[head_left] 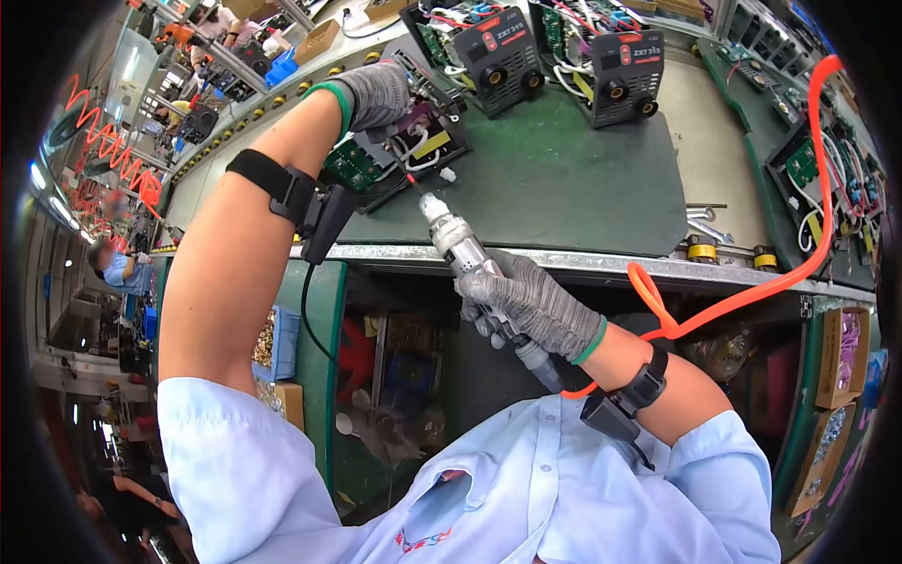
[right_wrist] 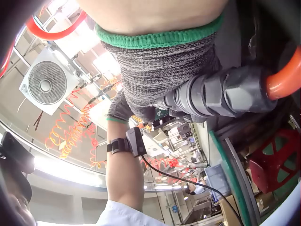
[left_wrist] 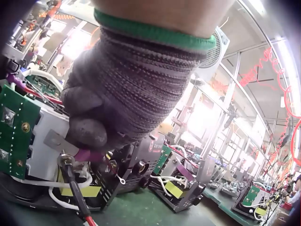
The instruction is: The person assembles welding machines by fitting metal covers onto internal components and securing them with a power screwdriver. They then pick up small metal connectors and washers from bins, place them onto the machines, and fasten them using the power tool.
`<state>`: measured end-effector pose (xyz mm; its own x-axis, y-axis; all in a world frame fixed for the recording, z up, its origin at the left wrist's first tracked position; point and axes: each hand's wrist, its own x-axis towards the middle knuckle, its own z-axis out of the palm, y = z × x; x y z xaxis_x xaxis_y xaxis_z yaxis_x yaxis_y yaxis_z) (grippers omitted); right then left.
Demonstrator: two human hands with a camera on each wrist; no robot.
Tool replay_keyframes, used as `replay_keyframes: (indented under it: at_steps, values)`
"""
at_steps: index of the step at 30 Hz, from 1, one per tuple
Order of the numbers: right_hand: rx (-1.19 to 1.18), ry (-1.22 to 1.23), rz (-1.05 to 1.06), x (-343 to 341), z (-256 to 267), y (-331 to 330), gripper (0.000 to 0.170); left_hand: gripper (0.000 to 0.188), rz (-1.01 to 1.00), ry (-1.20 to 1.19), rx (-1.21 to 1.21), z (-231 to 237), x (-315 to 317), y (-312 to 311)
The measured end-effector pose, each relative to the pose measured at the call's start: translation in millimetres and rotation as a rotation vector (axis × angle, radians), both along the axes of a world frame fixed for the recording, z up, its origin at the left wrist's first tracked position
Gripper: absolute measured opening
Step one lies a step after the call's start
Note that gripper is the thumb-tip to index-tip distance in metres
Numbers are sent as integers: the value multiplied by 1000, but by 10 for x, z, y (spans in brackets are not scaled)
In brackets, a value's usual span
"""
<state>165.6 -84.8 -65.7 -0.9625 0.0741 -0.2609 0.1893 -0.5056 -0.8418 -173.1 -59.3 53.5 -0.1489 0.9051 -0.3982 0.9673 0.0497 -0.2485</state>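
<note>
My gloved left hand is at an uncovered machine unit with a green circuit board. In the left wrist view its curled fingers pinch a purple-sleeved lead beside a metal tab. My gloved right hand grips an air screwdriver, its fingers wrapped round the body. The long bit reaches to a fastener at the tab. From the tool's rear fitting runs an orange air hose. The left palm is hidden.
Two similar units with dark front panels stand further back on the green mat. Wrenches lie near the bench edge at right. The orange hose loops past my right forearm. Boxes of small parts stand at far right.
</note>
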Motion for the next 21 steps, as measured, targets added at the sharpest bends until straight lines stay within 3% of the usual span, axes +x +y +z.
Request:
replay_keyframes:
  at_steps: [2,3,4,6,7,9,12,13,14,16,17,20,21]
  values:
    - [13,4,4,-80,22,5,46,19,-22,55,-10,22,13,21]
    - [-3,-7,-3,-113,25,8,42,19,15,-36,8,4,-42,35]
    - [-19,-17,-11,-139,26,6,37,21,-7,51,-36,-12,-51,73]
    - [-11,-11,-7,-161,-3,-1,38,20,-523,440,-153,-11,-91,110]
    - [-5,-11,-7,-160,7,-4,38,20,-515,440,-153,-15,-106,110]
    - [1,-8,-3,-180,11,-13,38,18,-248,354,-257,133,157,76]
    - [26,-62,4,-198,11,-29,39,17,-191,315,-185,105,189,76]
    - [11,-55,-10,-192,36,-39,39,18,-489,393,-210,146,139,3]
    - [-4,-47,-21,-193,53,-49,40,18,-479,394,-213,132,117,-9]
    - [-35,-8,-16,-164,44,-59,44,19,-195,-12,-159,104,96,5]
    - [-107,-26,-23,-156,58,-64,47,20,-247,-11,-187,108,57,-10]
    - [-124,-25,-8,-159,117,-42,51,29,475,-402,23,641,515,-189]
    - [-87,-34,-4,-171,103,-32,49,34,492,-437,122,892,650,-280]
